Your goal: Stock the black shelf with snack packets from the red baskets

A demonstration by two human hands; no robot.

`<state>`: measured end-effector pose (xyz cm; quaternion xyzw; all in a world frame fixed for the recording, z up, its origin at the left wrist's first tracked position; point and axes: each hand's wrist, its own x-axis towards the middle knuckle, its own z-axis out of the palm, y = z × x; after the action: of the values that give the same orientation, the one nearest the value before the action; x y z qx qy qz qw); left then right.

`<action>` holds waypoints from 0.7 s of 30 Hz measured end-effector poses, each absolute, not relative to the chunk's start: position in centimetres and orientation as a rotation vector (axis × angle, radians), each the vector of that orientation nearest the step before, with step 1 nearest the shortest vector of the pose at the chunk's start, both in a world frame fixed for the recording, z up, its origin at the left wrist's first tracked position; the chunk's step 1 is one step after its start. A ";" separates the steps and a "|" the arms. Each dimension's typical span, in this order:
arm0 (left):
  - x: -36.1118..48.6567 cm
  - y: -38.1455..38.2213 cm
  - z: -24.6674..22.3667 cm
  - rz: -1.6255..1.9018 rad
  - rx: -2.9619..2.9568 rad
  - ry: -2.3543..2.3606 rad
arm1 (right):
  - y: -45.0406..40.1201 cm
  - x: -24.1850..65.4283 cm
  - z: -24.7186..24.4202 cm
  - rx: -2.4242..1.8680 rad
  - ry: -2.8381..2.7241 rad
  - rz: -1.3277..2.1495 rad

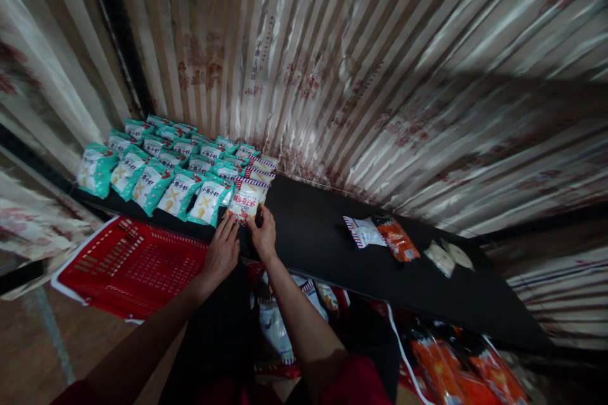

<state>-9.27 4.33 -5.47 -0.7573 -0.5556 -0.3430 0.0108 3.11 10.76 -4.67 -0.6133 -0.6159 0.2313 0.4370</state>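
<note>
My left hand [224, 245] and my right hand [263, 234] are at the lower corners of a cream snack bag [246, 198] with red lettering and a striped top edge. Fingers of both hands pinch the bag, which leans upright at the front edge of the black shelf [308, 215]. Behind it stand similar bags [260, 166] in a line. Directly to its left is a teal-and-white snack bag [209, 199], the end of a front row. Several more rows of teal bags [161, 145] stand behind.
A red basket [190, 253] sits below the shelf at left. On the shelf's right lie a white striped packet [363, 232], an orange packet [398, 239] and two pale round pieces [441, 258]. Below are white bags [275, 329] and orange packets [441, 367]. Striped sheeting [308, 44] hangs behind.
</note>
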 end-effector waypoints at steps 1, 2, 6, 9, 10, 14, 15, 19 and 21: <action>-9.2 4.3 -5.5 -1.080 -2.359 -1.738 | 10.7 3.0 -4.6 -1.531 -1.543 0.567; -9.2 4.3 -5.5 -1.088 -2.355 -1.743 | 10.7 3.0 -4.6 -1.538 -1.557 0.558; -9.2 4.4 -5.5 -1.115 -2.342 -1.759 | 10.4 2.5 -4.3 -1.617 -1.577 0.486; -9.2 4.5 -5.6 -1.137 -2.333 -1.759 | 10.2 2.3 -4.2 -1.642 -1.558 0.410; -9.2 4.5 -5.7 -1.142 -2.331 -1.757 | 10.1 2.2 -4.2 -1.640 -1.556 0.398; -9.2 4.6 -5.7 -1.146 -2.332 -1.757 | 10.2 2.0 -4.3 -1.628 -1.565 0.394; -9.2 4.6 -5.7 -1.145 -2.333 -1.760 | 10.3 1.9 -4.4 -1.625 -1.568 0.391; -9.2 4.5 -5.6 -1.153 -2.342 -1.752 | 10.2 1.9 -4.4 -1.612 -1.588 0.388; -9.3 4.4 -5.5 -1.172 -2.352 -1.734 | 10.2 2.0 -4.3 -1.600 -1.591 0.399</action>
<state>-9.27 4.37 -5.52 -0.7470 -0.5508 -0.3723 -0.0036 2.05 10.17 -4.33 -0.6359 -0.6327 0.1588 0.4124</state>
